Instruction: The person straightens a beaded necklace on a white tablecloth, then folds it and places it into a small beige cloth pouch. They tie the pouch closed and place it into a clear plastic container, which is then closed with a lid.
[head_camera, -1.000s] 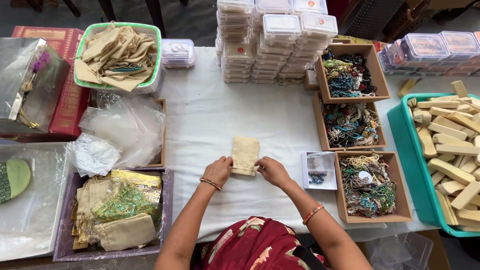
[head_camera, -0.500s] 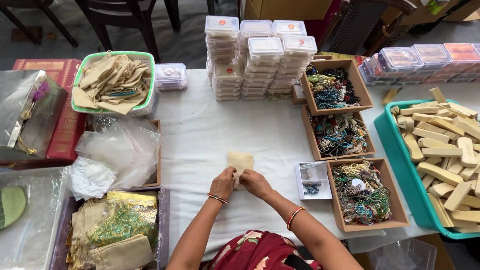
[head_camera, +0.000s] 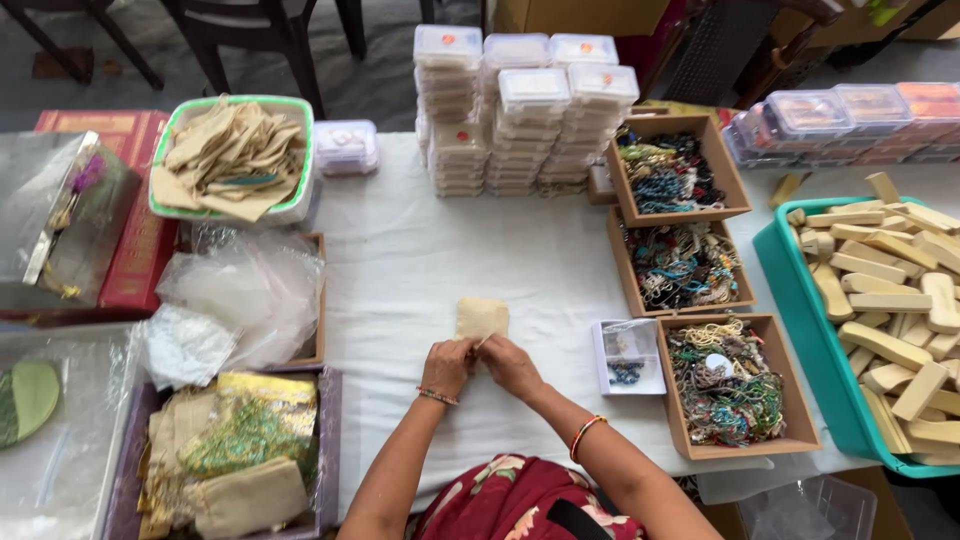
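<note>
Item: small beige cloth pouch (head_camera: 482, 318), lying flat on the white tablecloth (head_camera: 400, 260) at centre. Left hand (head_camera: 449, 366) and right hand (head_camera: 510, 366) meet at its near edge, fingers pinched on it; a second ago they sat apart at its lower corners. The pouch shows shorter than before. Adjacent: small clear packet (head_camera: 628, 356) to the right, beside three cardboard boxes of beaded strings (head_camera: 735, 388); green basket of pouches (head_camera: 233, 158) far left.

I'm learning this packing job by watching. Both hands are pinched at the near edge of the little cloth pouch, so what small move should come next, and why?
Probably spread the pouch mouth open. Both hands, left and right, meet at its near edge, and it lies flat on the white tablecloth.
</note>
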